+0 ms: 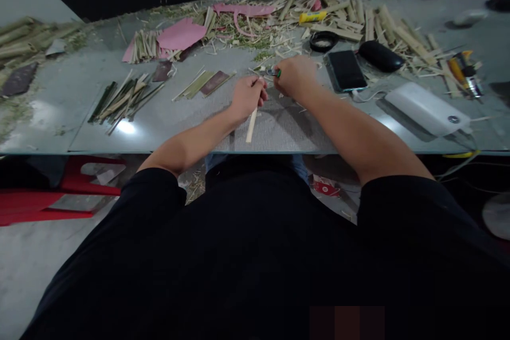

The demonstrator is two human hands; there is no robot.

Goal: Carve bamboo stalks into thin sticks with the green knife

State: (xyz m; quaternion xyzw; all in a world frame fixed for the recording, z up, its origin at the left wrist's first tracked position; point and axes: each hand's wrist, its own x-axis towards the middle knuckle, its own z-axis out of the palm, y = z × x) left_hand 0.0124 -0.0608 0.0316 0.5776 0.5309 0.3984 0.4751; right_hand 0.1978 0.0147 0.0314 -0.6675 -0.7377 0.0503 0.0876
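Pinched in my left hand (247, 98) is a pale bamboo strip (252, 126), its lower end pointing toward the table's front edge. My right hand (295, 75) is closed around the green handle of a small knife (271, 72), whose blade points left, just above my left fingertips. Both hands are close together over a grey mat (279, 130). Left of them lie flat strips (195, 85) with a brown sandpaper piece (215, 83) on them.
Further left is a bundle of green strips (119, 98). Shavings, pink paper (181, 35) and a glue stick (313, 17) lie behind. On the right are a phone (346, 70), black case (380, 56), white power bank (428, 109) and cables.
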